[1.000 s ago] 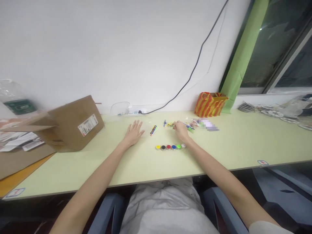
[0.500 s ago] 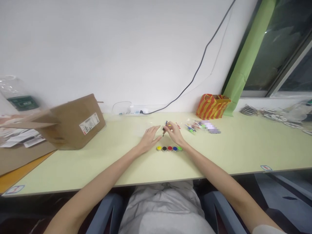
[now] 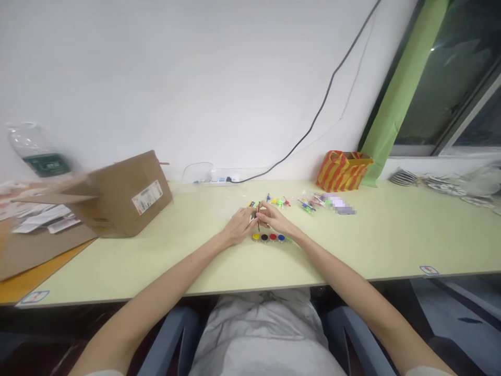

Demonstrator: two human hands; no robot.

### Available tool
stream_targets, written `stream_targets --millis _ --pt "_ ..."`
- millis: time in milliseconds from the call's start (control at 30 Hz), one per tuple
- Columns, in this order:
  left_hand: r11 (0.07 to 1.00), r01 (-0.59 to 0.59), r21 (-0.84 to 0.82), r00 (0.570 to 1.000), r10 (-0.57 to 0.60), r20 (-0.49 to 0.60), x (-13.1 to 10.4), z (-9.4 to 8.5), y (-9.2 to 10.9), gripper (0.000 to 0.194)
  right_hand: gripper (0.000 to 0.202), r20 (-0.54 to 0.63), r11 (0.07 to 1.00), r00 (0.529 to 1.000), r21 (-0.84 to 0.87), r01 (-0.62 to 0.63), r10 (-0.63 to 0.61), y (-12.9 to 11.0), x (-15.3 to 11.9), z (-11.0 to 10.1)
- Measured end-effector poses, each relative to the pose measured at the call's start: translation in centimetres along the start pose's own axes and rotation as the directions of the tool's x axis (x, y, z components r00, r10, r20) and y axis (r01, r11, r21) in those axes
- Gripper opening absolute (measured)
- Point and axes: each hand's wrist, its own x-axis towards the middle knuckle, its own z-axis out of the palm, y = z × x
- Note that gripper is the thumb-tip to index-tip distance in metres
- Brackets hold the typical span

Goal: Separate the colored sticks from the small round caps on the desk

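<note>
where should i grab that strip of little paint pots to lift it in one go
A guess: pinch the paint pot strip across its middle, near the black and red pots, coming from above with fingers on its near and far long sides. It lies flat on the table as one left-to-right row, so a centre grip should keep it level. Its right end sits under the right hand.

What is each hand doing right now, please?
Left hand: fingers pinched on the thin dark stick.
Right hand: closed on the same stick.

Cardboard box (image 3: 124,194), striped bag (image 3: 342,171), power strip (image 3: 219,180) on table (image 3: 391,235)
</note>
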Motion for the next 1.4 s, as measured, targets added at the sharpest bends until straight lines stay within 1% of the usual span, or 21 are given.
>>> stream_targets --millis 100,233,300,467,600,733,867,967,1033,1100,1133,1167,1200,1267,1333,1400 --pt "0.999 -0.028 0.039 1.0 0.028 -0.002 0.3 -0.2 0.2 0.021 0.04 0.051 0.997 0.998 0.069 -0.041 0.038 -0.1 -0.1 -0.2" --pt "0.997 -0.05 0.06 0.999 0.051 -0.013 0.5 0.1 0.0 0.015 0.043 0.105 0.985 0.991 0.141 -0.096 0.082 0.0 -0.1 -0.5" --pt "0.996 -0.063 0.065 0.998 0.063 -0.009 0.6 0.3 -0.1 0.013 0.042 0.109 0.98 0.989 0.159 -0.118 0.101 0.2 -0.2 -0.7" --pt "0.993 -0.09 0.07 0.995 0.086 0.051 0.7 0.4 -0.1 0.009 0.037 0.122 0.97 0.984 0.191 -0.153 0.131 0.7 -0.2 -1.0" --pt "0.993 -0.091 0.078 0.994 0.087 0.059 0.8 0.5 -0.2 0.01 0.033 0.099 0.953 0.98 0.234 -0.192 0.174 0.6 -0.2 -1.1" --pt "0.995 -0.082 0.05 0.996 0.08 0.041 0.9 0.8 -0.2 0.01 0.029 0.107 0.938 0.969 0.248 -0.242 0.222 0.1 -0.2 -1.1" --pt "0.993 -0.111 0.042 0.994 0.11 0.022 1.0 1.1 -0.3 0.01 0.028 0.111 0.938 0.97 0.25 -0.239 0.218 -0.1 -0.2 -0.7" --pt "0.998 -0.04 0.038 0.998 0.042 -0.04 0.8 0.9 -0.8 0.01 0.029 0.107 0.943 0.975 0.252 -0.217 0.196 -0.2 -0.2 -0.9" --pt "0.998 0.042 0.039 0.993 -0.037 -0.114 0.6 0.3 -1.5 0.009 0.032 0.039 0.948 0.984 0.264 -0.181 0.177 -0.3 -0.3 -1.6" --pt "0.99 0.134 0.035 0.973 -0.125 -0.195 0.3 -0.6 -2.6 0.012 0.036 -0.096 0.954 0.983 0.273 -0.127 0.158 -0.4 -0.4 -2.7" --pt "0.983 0.18 0.026 0.959 -0.169 -0.229 0.2 -1.2 -3.3 0.014 0.037 -0.18 0.958 0.972 0.271 -0.1 0.152 -0.4 -0.5 -3.4" --pt "0.976 0.219 0.016 0.946 -0.208 -0.25 0.1 -1.8 -4.0 0.015 0.038 -0.272 0.962 0.95 0.263 -0.079 0.153 -0.4 -0.6 -4.0" --pt "0.968 0.252 0.005 0.933 -0.242 -0.265 0.0 -2.3 -4.7 0.016 0.038 -0.363 0.965 0.918 0.254 -0.07 0.162 -0.3 -0.7 -4.6" --pt "0.954 0.3 -0.019 0.914 -0.293 -0.281 -0.1 -2.9 -6.0 0.017 0.035 -0.517 0.967 0.831 0.239 -0.09 0.205 0.1 -0.9 -5.5" --pt "0.945 0.324 -0.037 0.904 -0.321 -0.282 -0.2 -3.0 -6.8 0.016 0.03 -0.601 0.96 0.754 0.239 -0.147 0.265 0.6 -1.0 -6.0" --pt "0.943 0.329 -0.049 0.905 -0.329 -0.27 -0.2 -2.6 -7.2 0.015 0.024 -0.62 0.947 0.718 0.244 -0.207 0.317 1.2 -0.9 -5.9"
